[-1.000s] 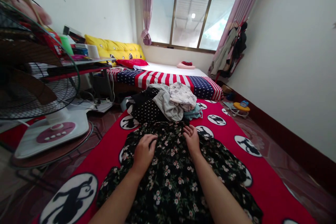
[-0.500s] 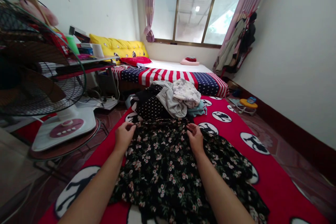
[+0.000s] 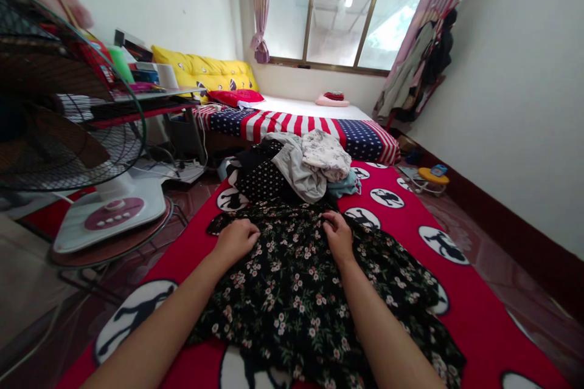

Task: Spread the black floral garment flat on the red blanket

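Observation:
A black garment with small pink-white flowers and green leaves (image 3: 292, 292) lies spread over the red blanket (image 3: 456, 298); I cannot tell whether it is a dress or a blouse. On its upper left part rests my left hand (image 3: 238, 239), fingers curled together on the cloth. My right hand (image 3: 338, 237) pinches the cloth near the upper right, thumb against fingers. Just beyond the garment's top edge sits a heap of clothes: a black polka-dot piece (image 3: 260, 179), a grey one (image 3: 296, 170), a white patterned one (image 3: 326, 155) and a light blue one (image 3: 347, 184).
To the left, an electric fan (image 3: 114, 213) stands on a round stool (image 3: 150, 234), near a cluttered desk (image 3: 155, 100). A bed with a star-and-stripe cover (image 3: 296, 127) stands under the window. Along the right wall are hanging clothes (image 3: 420, 67) and a small yellow stool (image 3: 433, 176).
My left hand has moved inward to the right and slightly down, uncovering a flap of the garment at the upper left. My right hand stays nearly where it was. The view has shifted slightly.

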The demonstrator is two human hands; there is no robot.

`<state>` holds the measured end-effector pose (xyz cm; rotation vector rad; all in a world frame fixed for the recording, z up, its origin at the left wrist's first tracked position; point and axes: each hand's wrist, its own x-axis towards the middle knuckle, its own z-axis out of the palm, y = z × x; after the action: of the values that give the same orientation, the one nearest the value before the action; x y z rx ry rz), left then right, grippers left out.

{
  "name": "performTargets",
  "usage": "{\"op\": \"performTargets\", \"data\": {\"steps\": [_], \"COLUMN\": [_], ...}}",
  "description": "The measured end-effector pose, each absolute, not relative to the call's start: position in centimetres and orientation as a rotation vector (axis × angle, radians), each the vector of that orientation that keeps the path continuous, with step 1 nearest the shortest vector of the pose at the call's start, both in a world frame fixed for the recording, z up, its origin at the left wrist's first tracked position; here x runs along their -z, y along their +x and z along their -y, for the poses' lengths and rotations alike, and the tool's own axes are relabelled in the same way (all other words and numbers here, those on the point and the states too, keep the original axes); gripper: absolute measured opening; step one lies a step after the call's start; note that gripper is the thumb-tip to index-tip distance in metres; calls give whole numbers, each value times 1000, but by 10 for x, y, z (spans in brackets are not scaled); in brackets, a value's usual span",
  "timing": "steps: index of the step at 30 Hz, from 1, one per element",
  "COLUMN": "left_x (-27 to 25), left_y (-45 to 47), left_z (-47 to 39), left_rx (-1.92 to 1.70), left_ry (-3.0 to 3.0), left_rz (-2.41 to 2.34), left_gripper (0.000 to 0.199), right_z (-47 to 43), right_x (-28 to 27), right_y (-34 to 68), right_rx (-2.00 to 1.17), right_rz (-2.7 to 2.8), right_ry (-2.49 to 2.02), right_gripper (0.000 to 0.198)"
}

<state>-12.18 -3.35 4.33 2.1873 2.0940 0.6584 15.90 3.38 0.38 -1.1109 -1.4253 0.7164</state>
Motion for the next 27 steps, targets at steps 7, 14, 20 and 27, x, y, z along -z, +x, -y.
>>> {"op": "performTargets", "data": {"steps": [7,14,20,27], "left_x": [-35,-38,-48,-61], "left_y": [-129,-125,-161,-124], "left_z": [24,29,28,34], "left_rx": [-496,-524,-551,-720], "left_ry": [2158,2162,2079,2334], "left_rz": [-2310,-2334,-2549,-2370], "left_gripper": [41,15,20,23], "right_z": [-33,-36,-35,-31], "right_x": [-7,-3,-1,-6], "right_y": [159,160,159,156], "right_rx": [-618,-566,-547,-520], "right_rz": [1474,1513,1583,1689], "right_ry": [-1117,-1110,-1103,-1106], "right_gripper": [19,18,23,26]}}
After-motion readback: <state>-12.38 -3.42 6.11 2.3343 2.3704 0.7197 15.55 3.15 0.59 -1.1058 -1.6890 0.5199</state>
